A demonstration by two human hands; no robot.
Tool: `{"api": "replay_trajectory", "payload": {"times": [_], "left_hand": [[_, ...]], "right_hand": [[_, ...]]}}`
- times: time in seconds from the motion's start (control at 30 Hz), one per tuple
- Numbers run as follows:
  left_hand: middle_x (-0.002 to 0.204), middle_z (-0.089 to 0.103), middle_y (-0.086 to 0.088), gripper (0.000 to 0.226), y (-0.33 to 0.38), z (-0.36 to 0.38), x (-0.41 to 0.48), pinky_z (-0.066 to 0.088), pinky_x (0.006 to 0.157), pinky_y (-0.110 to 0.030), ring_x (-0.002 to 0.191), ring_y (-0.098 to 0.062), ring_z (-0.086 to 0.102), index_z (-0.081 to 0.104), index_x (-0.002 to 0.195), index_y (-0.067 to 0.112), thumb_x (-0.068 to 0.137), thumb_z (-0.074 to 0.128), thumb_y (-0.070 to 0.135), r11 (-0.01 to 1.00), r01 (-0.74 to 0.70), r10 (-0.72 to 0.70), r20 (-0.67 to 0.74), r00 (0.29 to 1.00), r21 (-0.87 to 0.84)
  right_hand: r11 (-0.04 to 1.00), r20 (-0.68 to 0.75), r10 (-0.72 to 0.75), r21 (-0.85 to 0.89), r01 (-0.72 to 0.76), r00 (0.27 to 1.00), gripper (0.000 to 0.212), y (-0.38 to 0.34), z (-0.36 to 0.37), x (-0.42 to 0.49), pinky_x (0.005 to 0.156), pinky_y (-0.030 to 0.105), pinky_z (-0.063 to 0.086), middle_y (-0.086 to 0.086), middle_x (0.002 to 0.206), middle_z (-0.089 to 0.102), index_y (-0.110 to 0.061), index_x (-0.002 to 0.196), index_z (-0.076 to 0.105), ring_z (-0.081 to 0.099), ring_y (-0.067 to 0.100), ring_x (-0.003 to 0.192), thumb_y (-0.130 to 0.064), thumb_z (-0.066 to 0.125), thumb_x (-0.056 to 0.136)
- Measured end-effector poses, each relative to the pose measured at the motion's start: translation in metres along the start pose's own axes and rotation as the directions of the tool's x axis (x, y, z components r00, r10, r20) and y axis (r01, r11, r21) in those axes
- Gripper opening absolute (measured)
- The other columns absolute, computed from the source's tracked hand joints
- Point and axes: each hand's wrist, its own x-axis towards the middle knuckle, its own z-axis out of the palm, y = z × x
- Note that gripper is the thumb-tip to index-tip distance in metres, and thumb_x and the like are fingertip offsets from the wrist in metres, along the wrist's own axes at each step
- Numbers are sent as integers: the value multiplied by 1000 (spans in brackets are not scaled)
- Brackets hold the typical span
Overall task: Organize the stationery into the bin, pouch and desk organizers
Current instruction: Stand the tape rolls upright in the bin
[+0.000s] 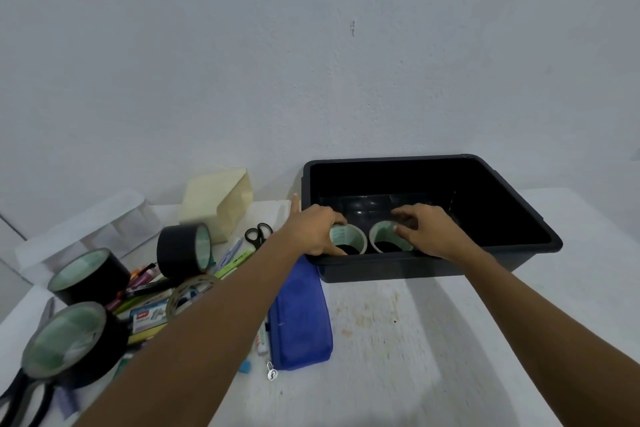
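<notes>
A black plastic bin (502, 218) stands on the white table against the wall. Two black tape rolls with pale green cores stand side by side inside its near left corner. My left hand (317, 227) grips the left roll (351, 239), fingers curled over its rim. My right hand (424, 227) holds the right roll (382, 239) with fingertips on its top edge. A blue zip pouch (299, 315) lies on the table under my left forearm.
Left of the pouch sit three more black tape rolls (183, 250), a clear tape roll (187, 295), pens, markers and black scissors (259, 234). A cream box (218, 201) and white organizers (86, 229) stand by the wall. More scissors (24, 395) lie at the bottom left.
</notes>
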Motion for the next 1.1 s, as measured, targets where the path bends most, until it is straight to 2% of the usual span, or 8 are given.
{"api": "replay_trajectory", "payload": {"times": [0.13, 0.33, 0.47, 0.57, 0.67, 0.73, 0.9, 1.1], "left_hand": [[144, 42, 5, 75, -16, -6, -27, -9, 115, -52, 139, -14, 27, 44, 141, 26, 79, 57, 67, 974, -70, 25, -203, 979, -215], [124, 60, 2, 45, -99, -15, -108, 36, 102, -38, 116, -18, 51, 61, 121, 21, 84, 64, 46, 968, -30, -94, -475, 875, -248], [125, 57, 1, 41, -156, -14, -173, 39, 97, -38, 116, -19, 50, 60, 120, 22, 85, 66, 42, 931, 218, -344, -503, 793, -292], [124, 54, 0, 43, -194, -3, -213, 37, 93, -39, 115, -22, 48, 57, 121, 22, 84, 64, 44, 817, 522, -574, -424, 700, -244], [96, 58, 0, 27, -216, 8, -241, 39, 76, -35, 94, -23, 56, 59, 97, 19, 81, 64, 40, 733, 668, -663, -353, 661, -127], [80, 51, 5, 19, -221, 17, -250, 36, 68, -30, 79, -18, 52, 51, 86, 20, 84, 64, 35, 734, 661, -674, -289, 680, -157], [93, 61, -1, 10, -227, 25, -252, 37, 67, -28, 80, -17, 53, 55, 95, 20, 91, 58, 28, 783, 579, -621, -293, 727, -225], [97, 69, -3, 23, -197, 5, -236, 46, 81, -34, 89, -25, 62, 64, 107, 15, 87, 64, 26, 881, 393, -472, -558, 682, -265]], "right_hand": [[990, -140, -135, -53, 128, 981, 34, -27, 4, -3, 89, 40, 53, -5, 114, 63, -26, 122, 61, 59, 14, 102, -33, 62, 89], [919, -190, -379, 36, 392, 906, 24, -130, 45, 15, 86, 29, 48, -7, 103, 65, -22, 113, 66, 57, 10, 94, -26, 63, 90], [866, -115, -457, 170, 471, 882, 21, -203, 90, 22, 83, 30, 51, -2, 97, 70, -16, 109, 70, 63, 12, 90, -22, 65, 88], [903, -23, -364, 234, 359, 931, 26, -246, 125, 26, 83, 28, 49, -5, 97, 69, -18, 108, 70, 63, 12, 91, -34, 64, 88], [929, 39, -232, 305, 210, 972, 28, -278, 153, 26, 77, 28, 47, -6, 93, 66, -18, 98, 68, 60, 13, 89, -43, 66, 86], [932, 49, -190, 323, 165, 981, 24, -291, 166, 26, 72, 31, 48, 0, 88, 66, -15, 88, 63, 61, 18, 84, -38, 69, 84], [879, -30, -196, 438, 189, 980, 25, -298, 171, 22, 68, 32, 47, 3, 71, 59, -18, 72, 49, 53, 18, 69, -20, 72, 84], [815, -241, -257, 466, 344, 936, 10, -275, 119, 16, 72, 32, 51, -2, 80, 64, -19, 89, 60, 62, 17, 79, -16, 68, 84]]}}
